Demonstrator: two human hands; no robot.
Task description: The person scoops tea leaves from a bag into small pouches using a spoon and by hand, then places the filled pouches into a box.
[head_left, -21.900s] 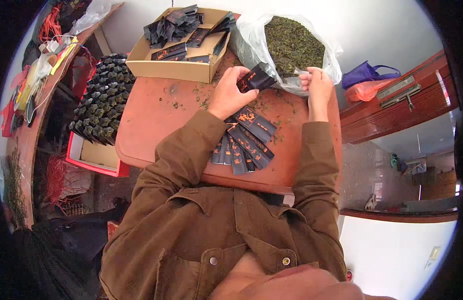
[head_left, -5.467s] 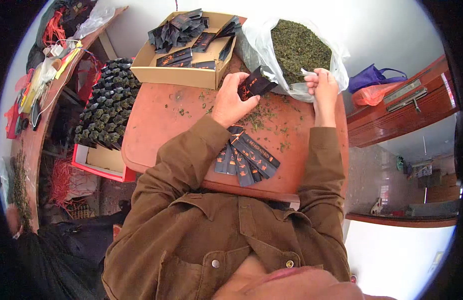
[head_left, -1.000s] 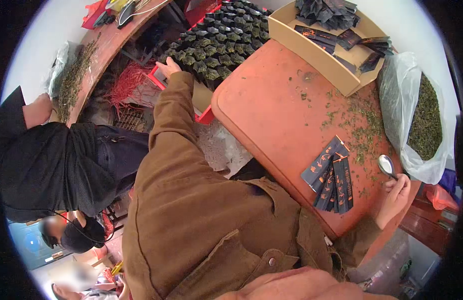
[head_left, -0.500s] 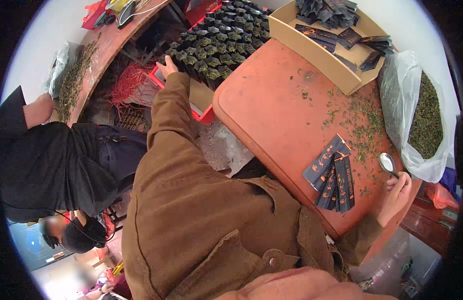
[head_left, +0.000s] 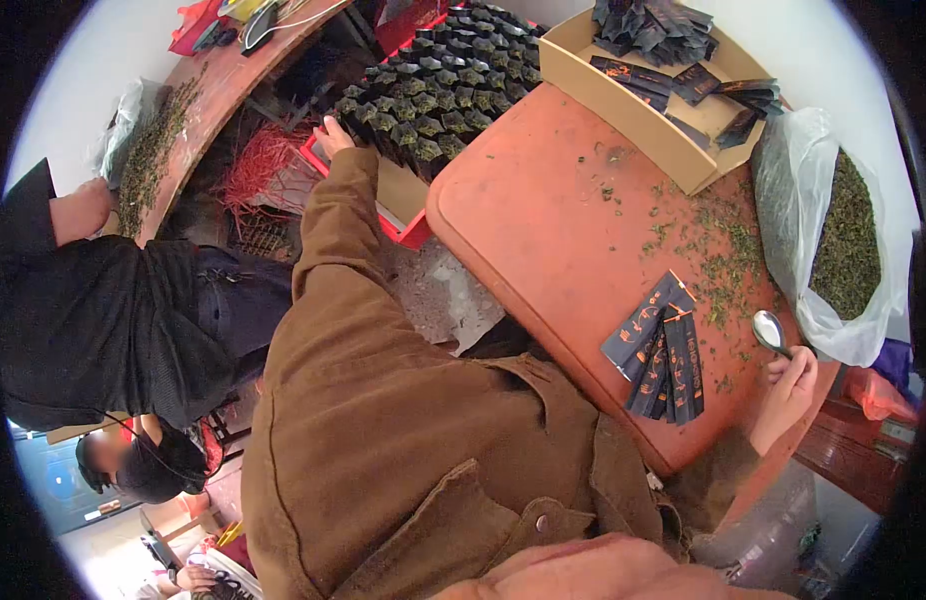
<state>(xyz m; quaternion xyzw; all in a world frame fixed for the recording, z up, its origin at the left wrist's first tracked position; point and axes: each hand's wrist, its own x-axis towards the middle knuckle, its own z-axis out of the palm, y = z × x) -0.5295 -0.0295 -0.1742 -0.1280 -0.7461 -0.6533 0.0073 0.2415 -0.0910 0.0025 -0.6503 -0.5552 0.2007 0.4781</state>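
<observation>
My left hand (head_left: 334, 138) reaches out to the near corner of a red box (head_left: 409, 230), beside rows of upright black pouches (head_left: 423, 118) with green leafy bits in their open tops. Its fingers look closed against the nearest pouches; what they hold, if anything, is hidden. My right hand (head_left: 791, 385) is closed around the handle of a metal spoon (head_left: 769, 328), whose bowl is over the right edge of the reddish table (head_left: 543, 210). Flat black packets with orange print (head_left: 665, 352) lie fanned out left of the spoon.
An open clear bag of dried leaves (head_left: 845, 245) stands right of the spoon. A cardboard tray (head_left: 633, 105) with more flat packets sits at the far side. Loose leaf bits (head_left: 718, 240) are scattered on the table. A person in black (head_left: 113, 320) is at the left, near another table (head_left: 198, 110).
My left hand stays at the red box's corner. My right hand and the spoon have shifted slightly left and down. The head view has moved a little.
</observation>
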